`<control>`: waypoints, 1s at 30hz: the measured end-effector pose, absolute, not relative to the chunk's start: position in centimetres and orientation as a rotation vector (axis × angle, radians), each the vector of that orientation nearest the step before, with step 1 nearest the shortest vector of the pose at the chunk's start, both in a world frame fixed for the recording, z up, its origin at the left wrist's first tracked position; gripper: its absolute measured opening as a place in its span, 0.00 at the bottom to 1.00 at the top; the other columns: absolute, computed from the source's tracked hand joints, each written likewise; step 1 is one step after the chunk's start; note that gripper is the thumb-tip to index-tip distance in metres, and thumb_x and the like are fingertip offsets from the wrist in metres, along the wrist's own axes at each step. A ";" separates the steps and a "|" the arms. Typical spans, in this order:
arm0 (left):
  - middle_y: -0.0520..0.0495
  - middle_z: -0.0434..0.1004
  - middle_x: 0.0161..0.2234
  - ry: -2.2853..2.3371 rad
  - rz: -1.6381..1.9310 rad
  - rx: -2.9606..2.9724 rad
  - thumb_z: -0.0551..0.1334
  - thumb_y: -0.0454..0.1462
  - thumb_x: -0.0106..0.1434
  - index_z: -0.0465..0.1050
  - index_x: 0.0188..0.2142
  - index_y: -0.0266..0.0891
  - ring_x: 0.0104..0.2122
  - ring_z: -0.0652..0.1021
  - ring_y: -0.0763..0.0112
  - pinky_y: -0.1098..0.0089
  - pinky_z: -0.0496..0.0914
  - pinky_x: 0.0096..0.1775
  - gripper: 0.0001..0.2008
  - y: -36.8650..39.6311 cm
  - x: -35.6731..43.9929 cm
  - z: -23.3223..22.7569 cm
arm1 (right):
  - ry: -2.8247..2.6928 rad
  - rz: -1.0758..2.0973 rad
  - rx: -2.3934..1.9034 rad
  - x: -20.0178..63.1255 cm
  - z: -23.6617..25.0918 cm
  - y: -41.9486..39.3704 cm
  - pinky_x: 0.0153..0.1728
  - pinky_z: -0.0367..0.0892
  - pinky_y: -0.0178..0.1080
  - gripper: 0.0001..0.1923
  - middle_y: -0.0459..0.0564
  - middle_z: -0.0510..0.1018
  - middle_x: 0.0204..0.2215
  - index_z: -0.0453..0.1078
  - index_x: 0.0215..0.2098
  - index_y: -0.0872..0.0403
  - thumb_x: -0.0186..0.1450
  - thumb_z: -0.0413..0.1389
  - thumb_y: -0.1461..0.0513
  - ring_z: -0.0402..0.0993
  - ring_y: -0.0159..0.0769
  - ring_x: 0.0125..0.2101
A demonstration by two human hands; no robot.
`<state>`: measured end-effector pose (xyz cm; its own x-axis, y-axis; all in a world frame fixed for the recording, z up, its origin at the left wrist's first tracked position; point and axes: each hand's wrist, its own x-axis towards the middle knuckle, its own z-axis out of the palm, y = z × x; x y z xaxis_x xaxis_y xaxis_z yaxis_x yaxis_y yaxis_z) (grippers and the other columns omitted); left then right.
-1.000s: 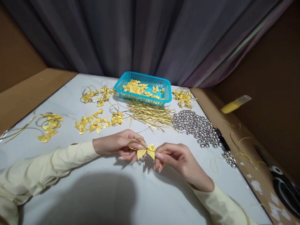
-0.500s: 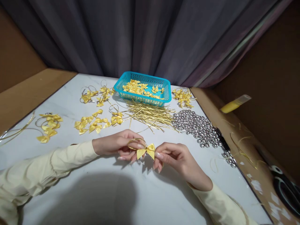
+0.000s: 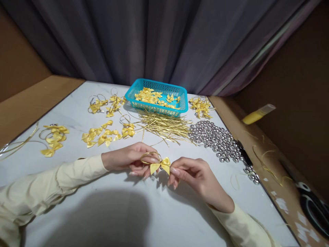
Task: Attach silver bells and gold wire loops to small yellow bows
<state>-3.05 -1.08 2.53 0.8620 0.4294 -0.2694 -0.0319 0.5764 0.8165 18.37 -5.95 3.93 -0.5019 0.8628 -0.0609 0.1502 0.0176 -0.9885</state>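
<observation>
Head view: almost nothing changes since a second ago. The left hand (image 3: 128,158) still pinches the gold loop (image 3: 149,157), and the right hand (image 3: 191,171) still grips the yellow bow (image 3: 160,166), well in front of the blue basket (image 3: 157,97) on the table (image 3: 102,212). Only the right wrist drifts slightly, which reads as fine fastening work.

No text, label, brand, number or sign can be read anywhere in the view; the yellow tube (image 3: 257,115) at the right shows no legible print, and the blue basket (image 3: 157,97) bears none.
</observation>
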 end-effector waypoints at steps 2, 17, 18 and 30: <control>0.51 0.70 0.16 0.476 0.282 0.928 0.60 0.39 0.59 0.67 0.27 0.33 0.09 0.60 0.84 0.81 0.44 0.10 0.10 -1.1 -3.1 2.5 | -1.741 1.482 -1.038 18.3 4.0 -6.0 0.24 0.67 0.32 0.12 0.50 0.76 0.21 0.70 0.28 0.59 0.64 0.53 0.59 0.71 0.28 0.20; 0.51 0.71 0.16 0.504 0.287 0.977 0.60 0.39 0.58 0.68 0.26 0.33 0.10 0.61 0.84 0.82 0.47 0.10 0.10 -1.2 -2.9 2.9 | -1.913 1.288 -1.059 18.4 4.2 -6.3 0.23 0.65 0.31 0.11 0.48 0.77 0.21 0.71 0.28 0.58 0.65 0.50 0.61 0.71 0.27 0.19; 0.51 0.71 0.16 0.504 0.285 0.975 0.60 0.39 0.58 0.68 0.26 0.33 0.10 0.61 0.84 0.82 0.47 0.11 0.10 -1.2 -2.9 2.9 | -1.922 1.277 -1.065 18.4 4.3 -6.3 0.23 0.65 0.31 0.11 0.48 0.76 0.20 0.71 0.28 0.58 0.64 0.51 0.61 0.71 0.27 0.19; 0.50 0.72 0.16 0.547 0.238 1.008 0.59 0.37 0.58 0.68 0.25 0.32 0.10 0.62 0.84 0.81 0.48 0.12 0.09 -1.3 -2.9 3.0 | -2.064 1.180 -1.074 18.8 4.9 -6.3 0.23 0.62 0.30 0.13 0.48 0.75 0.19 0.72 0.27 0.59 0.65 0.50 0.63 0.68 0.26 0.18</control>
<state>-2.88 -1.30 3.01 0.8417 0.4324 -0.3233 0.0583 0.5225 0.8506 18.77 -6.29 4.85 -0.5463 0.8358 0.0553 0.3764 0.3039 -0.8752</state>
